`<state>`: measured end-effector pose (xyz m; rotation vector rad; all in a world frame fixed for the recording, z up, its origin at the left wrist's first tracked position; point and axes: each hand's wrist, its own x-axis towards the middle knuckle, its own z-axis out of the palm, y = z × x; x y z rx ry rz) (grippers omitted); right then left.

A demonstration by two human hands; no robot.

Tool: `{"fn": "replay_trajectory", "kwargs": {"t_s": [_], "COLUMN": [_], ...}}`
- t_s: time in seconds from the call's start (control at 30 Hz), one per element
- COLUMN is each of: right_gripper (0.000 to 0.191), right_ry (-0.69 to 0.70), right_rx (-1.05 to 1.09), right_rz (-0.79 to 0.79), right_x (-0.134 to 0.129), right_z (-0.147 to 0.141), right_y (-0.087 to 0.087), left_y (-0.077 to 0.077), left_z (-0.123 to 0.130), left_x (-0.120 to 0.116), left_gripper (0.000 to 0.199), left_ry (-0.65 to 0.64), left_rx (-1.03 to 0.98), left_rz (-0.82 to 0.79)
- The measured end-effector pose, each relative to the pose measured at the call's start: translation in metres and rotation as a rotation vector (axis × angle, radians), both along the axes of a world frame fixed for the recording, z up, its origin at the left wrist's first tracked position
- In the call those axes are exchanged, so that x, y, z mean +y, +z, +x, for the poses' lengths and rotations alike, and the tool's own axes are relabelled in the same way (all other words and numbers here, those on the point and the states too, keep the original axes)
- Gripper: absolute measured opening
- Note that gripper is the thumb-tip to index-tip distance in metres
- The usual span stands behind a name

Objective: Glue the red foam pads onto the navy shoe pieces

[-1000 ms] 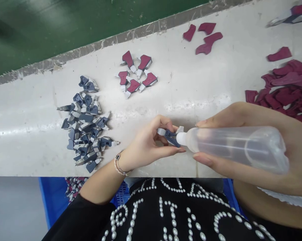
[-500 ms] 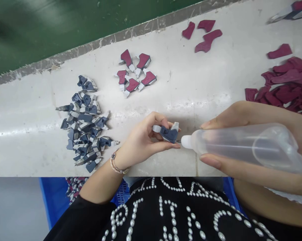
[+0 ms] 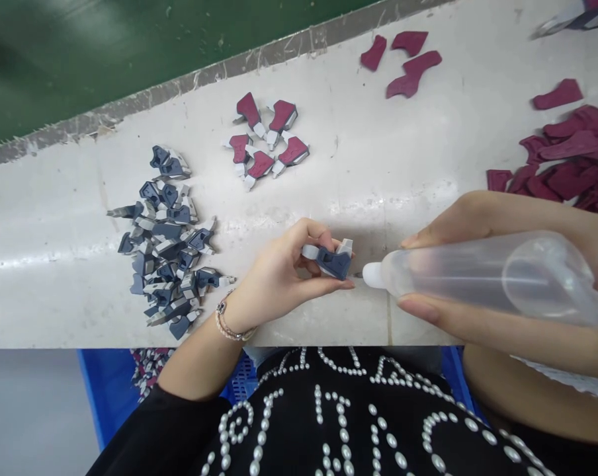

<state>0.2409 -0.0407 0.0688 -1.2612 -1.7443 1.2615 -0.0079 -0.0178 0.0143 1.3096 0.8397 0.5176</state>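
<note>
Between the thumb and fingers of my left hand (image 3: 284,277) is a small dark blue and white plastic part (image 3: 335,262), its recessed face turned up. My right hand (image 3: 482,218) is closed around a translucent squeeze bottle (image 3: 477,274) lying nearly level. The bottle's white nozzle (image 3: 373,275) points left at the part, a short gap away from it. To the left of my left hand lies a heap of similar blue and white parts (image 3: 167,248). Farther back, several parts with maroon faces (image 3: 282,116) sit in a small cluster.
Loose maroon pieces (image 3: 413,76) lie at the back of the white table (image 3: 299,198). A larger maroon pile (image 3: 571,165) is at the right. Another bottle-like object (image 3: 571,20) is cut off top right. Below the table edge, a blue crate (image 3: 100,390) holds many small parts.
The bottle has drawn back slightly to the right, opening a gap between its tip and the part. My left hand still holds the part in nearly the same place.
</note>
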Motion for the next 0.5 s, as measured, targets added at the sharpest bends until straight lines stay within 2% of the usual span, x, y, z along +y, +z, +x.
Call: {"fn": "replay_trajectory", "kwargs": {"t_s": [0.27, 0.5], "right_gripper": [0.011, 0.019], "right_ry": [-0.088, -0.1], "right_rx": [-0.068, -0.074], "right_rz": [-0.053, -0.05], "right_x": [0.0013, -0.0004], "right_z": [0.0033, 0.0041], "right_y": [0.0015, 0.0007], "left_y": [0.0006, 0.0016], "left_z": [0.0012, -0.0005], "left_x": [0.0008, 0.0042], "left_gripper": [0.041, 0.045], "left_ry": [-0.025, -0.106], "left_rx": [-0.016, -0.077], "left_rz": [0.0, -0.174]}}
